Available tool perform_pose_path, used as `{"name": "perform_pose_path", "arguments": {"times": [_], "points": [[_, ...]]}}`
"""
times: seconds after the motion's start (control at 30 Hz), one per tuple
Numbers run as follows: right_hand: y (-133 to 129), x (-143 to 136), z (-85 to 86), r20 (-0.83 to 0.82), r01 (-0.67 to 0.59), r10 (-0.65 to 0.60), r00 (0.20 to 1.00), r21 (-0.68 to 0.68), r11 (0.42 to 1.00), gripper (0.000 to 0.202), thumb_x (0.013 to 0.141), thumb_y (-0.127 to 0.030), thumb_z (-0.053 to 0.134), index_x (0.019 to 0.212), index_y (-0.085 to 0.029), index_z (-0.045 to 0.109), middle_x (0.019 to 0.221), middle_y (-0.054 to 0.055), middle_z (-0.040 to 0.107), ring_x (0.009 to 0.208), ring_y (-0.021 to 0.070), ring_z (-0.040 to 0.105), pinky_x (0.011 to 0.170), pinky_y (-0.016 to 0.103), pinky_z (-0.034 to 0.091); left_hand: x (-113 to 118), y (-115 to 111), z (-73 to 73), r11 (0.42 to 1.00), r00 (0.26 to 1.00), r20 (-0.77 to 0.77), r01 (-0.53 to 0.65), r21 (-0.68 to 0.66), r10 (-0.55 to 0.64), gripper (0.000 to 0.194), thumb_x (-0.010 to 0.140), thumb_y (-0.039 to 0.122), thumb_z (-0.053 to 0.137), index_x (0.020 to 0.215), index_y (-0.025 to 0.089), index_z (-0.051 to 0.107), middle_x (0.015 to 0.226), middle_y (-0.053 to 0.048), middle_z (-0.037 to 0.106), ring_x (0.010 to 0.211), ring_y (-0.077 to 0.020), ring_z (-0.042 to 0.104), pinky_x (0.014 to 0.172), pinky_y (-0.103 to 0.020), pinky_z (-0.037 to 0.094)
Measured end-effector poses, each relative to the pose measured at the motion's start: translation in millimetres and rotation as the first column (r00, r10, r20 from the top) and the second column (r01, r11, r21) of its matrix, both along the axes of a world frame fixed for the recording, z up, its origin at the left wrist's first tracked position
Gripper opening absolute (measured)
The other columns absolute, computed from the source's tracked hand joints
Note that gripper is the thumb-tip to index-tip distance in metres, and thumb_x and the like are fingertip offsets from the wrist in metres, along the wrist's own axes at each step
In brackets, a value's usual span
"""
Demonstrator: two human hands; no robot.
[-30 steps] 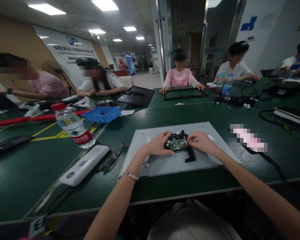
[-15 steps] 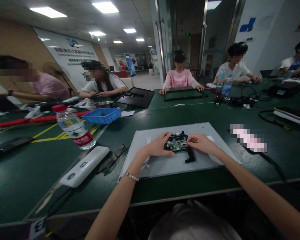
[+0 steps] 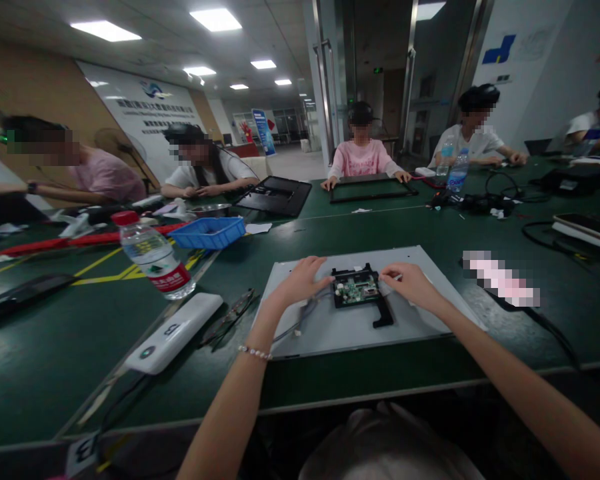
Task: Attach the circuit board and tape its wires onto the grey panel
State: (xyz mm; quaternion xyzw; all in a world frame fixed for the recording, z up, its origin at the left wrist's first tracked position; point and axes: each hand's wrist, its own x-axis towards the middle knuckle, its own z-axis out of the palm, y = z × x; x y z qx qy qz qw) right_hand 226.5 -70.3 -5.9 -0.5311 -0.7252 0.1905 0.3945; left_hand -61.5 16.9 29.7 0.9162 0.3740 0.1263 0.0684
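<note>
A green circuit board sits in a black plastic bracket on the back of a flat grey panel. My left hand is at the board's left side, fingers stretched out and the thumb by the bracket's edge. Thin grey cables run under and below that hand on the panel. At the right edge of the bracket, the fingertips of my right hand are pinched together. Whatever lies between them is too small to make out.
Left of the panel lie glasses, a white power bank, a water bottle and a blue tray. A blurred-out pink object lies to the right. Across the table, a person holds a black frame.
My left hand has drawn back left from the bracket, uncovering its left side and the cables. My right hand stays pinched at the right edge.
</note>
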Motion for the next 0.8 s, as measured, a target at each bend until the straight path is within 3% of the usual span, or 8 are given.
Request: {"name": "perform_pose_path", "arguments": {"times": [0.07,0.17,0.37,0.57,0.67,0.8], "points": [[-1.9,-0.9,1.6,0.006,-0.003,0.003,1.0,0.008,1.0,0.02,0.083,-0.028,0.05,0.084,-0.018,0.067,0.089,0.006,0.069,0.081,0.0194,0.062,0.068,0.029,0.047,-9.1,6.1,2.9,0.999,0.998,-0.026,-0.051,0.016,0.051,0.056,0.087,0.057,0.04,0.122,0.015,0.053,0.118,-0.012,0.057,0.108,-0.0262,0.054,0.095,-0.038,0.039],[-3.7,-1.2,3.5,0.014,-0.006,0.006,1.0,0.009,1.0,0.02,0.083,-0.028,0.05,0.085,-0.018,0.067,0.09,0.006,0.068,0.082,0.0196,0.062,0.068,0.029,0.047,-20.5,12.8,5.4,0.998,0.995,-0.088,-0.051,-0.045,0.047,0.047,0.084,0.054,0.045,0.107,0.016,0.062,0.101,-0.01,0.064,0.093,-0.0232,0.06,0.085,-0.034,0.044],[-3.6,-1.0,4.4,0.046,-0.013,0.012,0.999,0.018,1.0,0.019,0.083,-0.025,0.051,0.085,-0.017,0.068,0.09,0.007,0.068,0.082,0.0191,0.062,0.069,0.028,0.047,-32.5,15.1,9.5,0.991,0.995,-0.104,-0.007,-0.131,-0.006,0.041,0.078,0.048,0.053,0.104,0.018,0.064,0.1,-0.007,0.065,0.093,-0.0223,0.06,0.084,-0.031,0.043],[-4.5,-2.1,4.8,0.059,-0.01,0.007,0.998,0.05,0.999,0.019,0.083,-0.023,0.051,0.085,-0.016,0.069,0.088,0.007,0.069,0.08,0.0185,0.062,0.067,0.027,0.046,-38.1,18.8,11.5,0.981,0.993,-0.108,-0.059,-0.186,0.04,0.035,0.07,0.022,0.051,0.102,0.017,0.066,0.095,-0.006,0.067,0.085,-0.0192,0.061,0.078,-0.027,0.045],[-5.1,-2.2,5.4,0.059,-0.012,0.008,0.998,0.068,0.998,0.02,0.082,-0.023,0.051,0.085,-0.016,0.07,0.087,0.006,0.069,0.079,0.0183,0.061,0.066,0.027,0.046,-40.3,19.8,15.7,0.973,0.995,-0.045,-0.098,-0.208,0.091,0.031,0.071,0.023,0.051,0.097,0.016,0.068,0.086,-0.005,0.068,0.078,-0.0183,0.061,0.073,-0.026,0.046],[-5.1,-2.1,5.9,0.056,-0.008,0.005,0.998,0.068,0.998,0.019,0.082,-0.023,0.051,0.086,-0.017,0.069,0.087,0.006,0.069,0.079,0.0177,0.061,0.065,0.027,0.046,-40.5,12.5,28.5,0.956,0.983,0.153,-0.056,-0.288,0.104,0.03,0.076,0.035,0.055,0.094,0.014,0.066,0.08,-0.004,0.066,0.072,-0.0164,0.059,0.068,-0.026,0.045]]}}
